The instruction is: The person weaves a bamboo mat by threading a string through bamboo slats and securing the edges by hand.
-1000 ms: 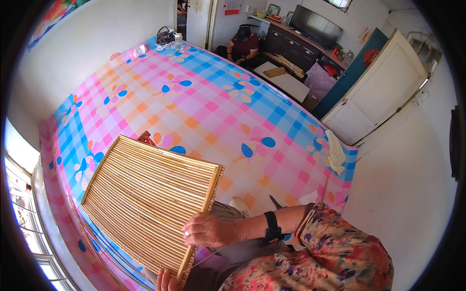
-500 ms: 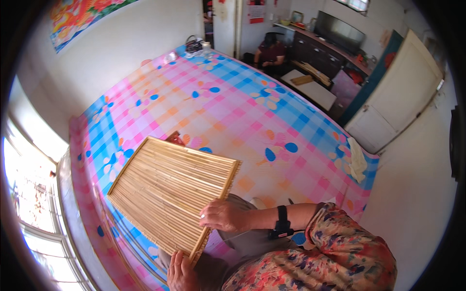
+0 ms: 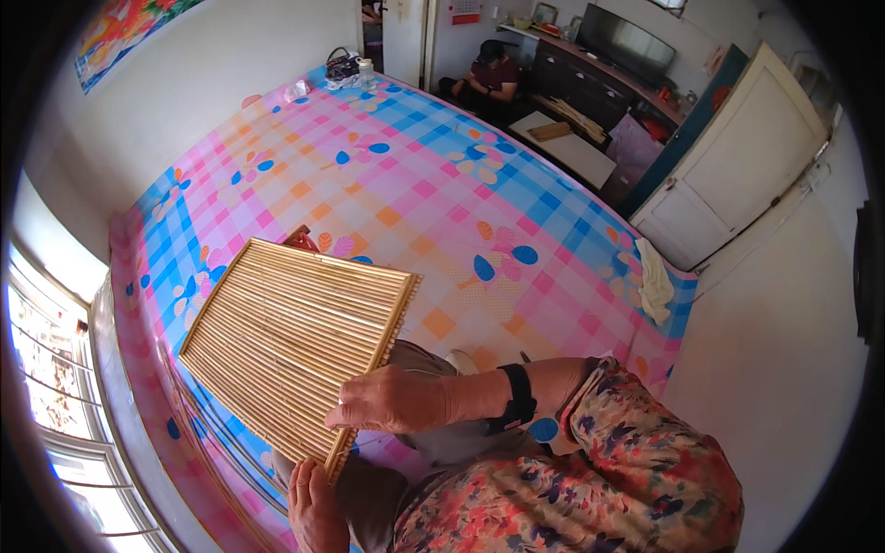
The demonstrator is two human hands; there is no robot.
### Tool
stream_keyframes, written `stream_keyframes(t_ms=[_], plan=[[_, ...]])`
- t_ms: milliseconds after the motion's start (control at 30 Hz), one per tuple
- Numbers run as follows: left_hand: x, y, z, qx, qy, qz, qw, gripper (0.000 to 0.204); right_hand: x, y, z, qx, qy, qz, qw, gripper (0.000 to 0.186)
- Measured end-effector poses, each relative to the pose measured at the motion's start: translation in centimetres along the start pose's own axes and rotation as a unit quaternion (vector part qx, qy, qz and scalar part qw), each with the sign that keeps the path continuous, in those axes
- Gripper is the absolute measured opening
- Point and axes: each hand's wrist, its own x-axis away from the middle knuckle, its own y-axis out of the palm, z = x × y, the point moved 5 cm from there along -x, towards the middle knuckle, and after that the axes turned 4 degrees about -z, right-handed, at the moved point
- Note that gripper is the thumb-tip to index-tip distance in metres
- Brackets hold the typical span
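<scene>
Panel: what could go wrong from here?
The panel could tip: the right hand and left hand are both at its right edge, neither at the opposite one.
Slat ends stick out along that right edge and might scratch or snag.
Swinging it might knock the red thing by its upper edge.

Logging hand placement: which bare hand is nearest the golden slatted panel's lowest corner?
Left hand, by that corner; the right hand is farther up the golden slatted panel.

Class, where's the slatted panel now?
In the head view, the slatted panel sits left of centre, over the checked sheet, touching the right hand and left hand.
</scene>
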Motion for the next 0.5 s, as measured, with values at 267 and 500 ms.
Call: stream_keyframes(t_ms=[267, 500], plan=[[-0.3, 0.8, -2.0, 0.050, -0.072, -0.111, 0.990, 0.032, 2.4, 2.0, 1.1, -0.192, 0.148, 0.080, 0.967, 0.018], [-0.9, -0.1, 0.2, -0.051, -0.043, 0.013, 0.998, 0.020, 3.9, 5.0, 1.6, -0.205, 0.179, -0.021, 0.962, 0.015]])
